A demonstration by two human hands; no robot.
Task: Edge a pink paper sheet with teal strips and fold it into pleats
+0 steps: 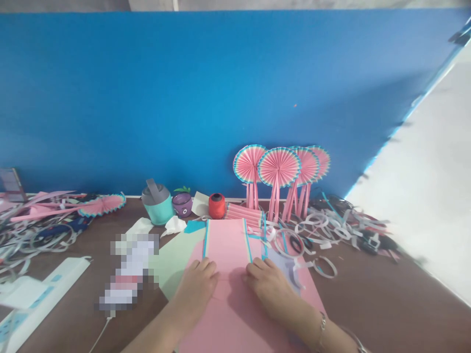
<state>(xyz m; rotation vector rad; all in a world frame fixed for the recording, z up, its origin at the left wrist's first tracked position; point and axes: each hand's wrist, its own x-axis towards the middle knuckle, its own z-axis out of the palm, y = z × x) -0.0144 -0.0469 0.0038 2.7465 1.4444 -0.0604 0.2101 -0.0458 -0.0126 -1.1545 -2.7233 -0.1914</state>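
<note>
A pink paper strip [226,240] with blue and pale yellow borders along its two long sides lies in front of me on larger pink paper [243,323]. My left hand [198,282] rests at the strip's left border, its fingers curled together and closed on the paper. At the right border, my right hand [267,284] grips the same strip with bent fingers. Both thumbs are mostly hidden. Beyond the strip's far end lies a pleated pink paper piece [245,214]. Several round pink paper fans [278,167] with blue rims lean against the blue partition.
A turquoise cup [158,206], a purple pot [182,204] and a red container [217,206] line the back. Curled white strips [324,220] are heaped at right. Left are a power strip [47,299], a pixelated object [130,274] and a half-opened fan [103,205].
</note>
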